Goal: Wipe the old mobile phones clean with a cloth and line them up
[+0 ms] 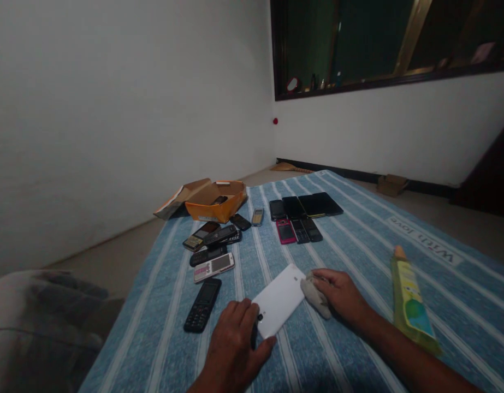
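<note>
Beyond the white phone (280, 301), an orange box (211, 212) partly hides a handset (220, 200) whose details we cannot make out.

Box (211, 212) behind held phone (279, 300), to its left; bottle (411, 305) right

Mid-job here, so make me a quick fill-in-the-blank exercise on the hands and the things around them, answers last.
1. While the left hand touches the large phone, the cloth is held by the ____ hand.
2. The upturned back of that large phone is ____ in colour.
3. The open cardboard box has ____ outer sides.
4. In the picture, the pink phone lies at the ____ end of its row of three.

Missing words: right; white; orange; left.
</note>
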{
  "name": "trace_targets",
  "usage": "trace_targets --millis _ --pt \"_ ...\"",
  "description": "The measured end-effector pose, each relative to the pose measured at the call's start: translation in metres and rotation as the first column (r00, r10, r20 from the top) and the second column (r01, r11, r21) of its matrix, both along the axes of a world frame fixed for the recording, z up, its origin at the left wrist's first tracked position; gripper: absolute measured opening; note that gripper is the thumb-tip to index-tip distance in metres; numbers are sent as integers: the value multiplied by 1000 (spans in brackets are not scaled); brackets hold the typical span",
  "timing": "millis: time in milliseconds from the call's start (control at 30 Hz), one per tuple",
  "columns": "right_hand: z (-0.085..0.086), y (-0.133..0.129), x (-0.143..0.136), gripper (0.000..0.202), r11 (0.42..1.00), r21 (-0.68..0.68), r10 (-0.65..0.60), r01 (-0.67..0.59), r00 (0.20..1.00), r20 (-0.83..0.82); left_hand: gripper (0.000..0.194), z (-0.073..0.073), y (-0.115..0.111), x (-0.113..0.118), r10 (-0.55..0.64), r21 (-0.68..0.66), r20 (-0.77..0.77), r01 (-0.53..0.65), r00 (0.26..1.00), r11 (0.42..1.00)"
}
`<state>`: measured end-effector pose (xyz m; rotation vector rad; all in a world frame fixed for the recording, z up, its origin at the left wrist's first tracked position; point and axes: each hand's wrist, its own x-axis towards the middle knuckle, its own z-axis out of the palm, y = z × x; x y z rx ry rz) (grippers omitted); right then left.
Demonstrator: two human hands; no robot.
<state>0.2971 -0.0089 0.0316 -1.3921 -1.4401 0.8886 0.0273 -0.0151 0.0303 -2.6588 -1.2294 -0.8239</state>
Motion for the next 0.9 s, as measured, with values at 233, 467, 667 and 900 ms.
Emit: trace_targets --millis 233,467,667,900 --pt "-6 3 6 31 1000 -20 -13 11 994 -106 30 21 10 -3 139 -370 50 -111 989 922" --pt "-5 1 5 33 999 -40 -41 34 980 -194 42 39 29 -16 120 -598 63 -59 991 800" --pt "-3 0 4 33 997 -44 -64 57 982 -178 41 45 38 -10 278 -552 251 -99 927 828" --pt "-4 -1 4 35 999 -21 -34 31 986 -162 39 42 51 -4 458 -625 389 -137 799 769"
